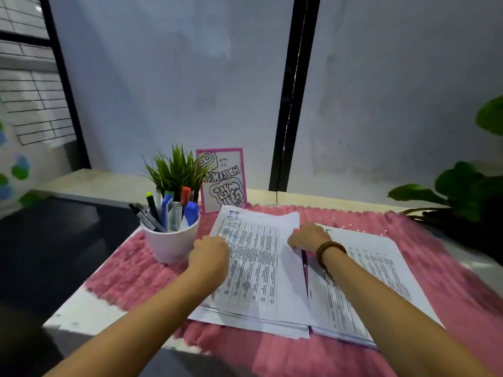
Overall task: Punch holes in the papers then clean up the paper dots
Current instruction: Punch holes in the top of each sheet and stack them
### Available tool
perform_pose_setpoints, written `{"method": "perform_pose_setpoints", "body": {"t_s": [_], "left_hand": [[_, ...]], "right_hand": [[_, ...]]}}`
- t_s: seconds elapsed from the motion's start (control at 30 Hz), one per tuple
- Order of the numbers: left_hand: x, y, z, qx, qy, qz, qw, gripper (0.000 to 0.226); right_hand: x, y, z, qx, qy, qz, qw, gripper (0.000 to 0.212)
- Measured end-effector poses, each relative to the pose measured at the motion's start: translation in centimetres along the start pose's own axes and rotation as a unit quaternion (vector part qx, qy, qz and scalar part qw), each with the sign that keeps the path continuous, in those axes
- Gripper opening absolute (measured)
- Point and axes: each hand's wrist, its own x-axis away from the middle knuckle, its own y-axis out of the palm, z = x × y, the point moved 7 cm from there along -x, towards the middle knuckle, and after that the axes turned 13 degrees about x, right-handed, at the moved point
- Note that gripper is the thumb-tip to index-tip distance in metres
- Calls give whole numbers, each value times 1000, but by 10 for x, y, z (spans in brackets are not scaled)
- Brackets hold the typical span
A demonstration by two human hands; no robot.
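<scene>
A grey wall [177, 91] crossed by black frame bars backs a pale tabletop [79, 311], most of it covered by a fluffy pink mat [449, 281].

Two stacks of printed sheets lie side by side on the mat: the left stack [258, 268] under both hands and the right stack [375, 268] just beside it. A slim purple thing [304, 265] shows in the gap between them; whether it belongs to a punch I cannot tell.

The left hand [211, 254] sits at the left stack's left edge with its fingers curled under, and I cannot tell if it pinches the paper. The right hand [306, 238] curls its fingers over the same stack's right edge, apparently gripping the top sheets.

Small white paper dots [343, 226] are scattered on the mat's far side, beyond the right stack. That suggests some punching is done and the clean-up is still to come. Holes in the sheets are too small to make out.

By count there are two stacks, two hands, one white cup [171, 240] holding roughly eight markers [174, 208], one small grassy plant [177, 170], one pink-bordered card [224, 180] and one leafy plant [462, 191] at the right. The dots are too fine to count.
</scene>
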Motion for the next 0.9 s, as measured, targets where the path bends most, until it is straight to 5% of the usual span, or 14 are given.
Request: {"method": "perform_pose_setpoints", "body": {"t_s": [0.1, 0.47, 0.6, 0.77, 0.9], "left_hand": [[-2, 7, -1, -10, 1, 6, 1000, 37], [-18, 7, 4, 17, -15, -11, 1000, 32], [-11, -9, 38, 0, 10, 37, 999, 31], [-23, 1, 129, 158, 128, 11, 979, 18], [-50, 32, 188, 283, 116, -30, 952, 21]], "right_hand": [[2, 1, -2, 82, -2, 17, 996, 39], [11, 6, -19, 138, -45, 27, 989, 27], [-1, -27, 0, 136, -46, 74, 987, 29], [-38, -61, 67, 120, -1, 113, 986, 36], [-55, -49, 108, 92, 17, 82, 992, 34]]}}
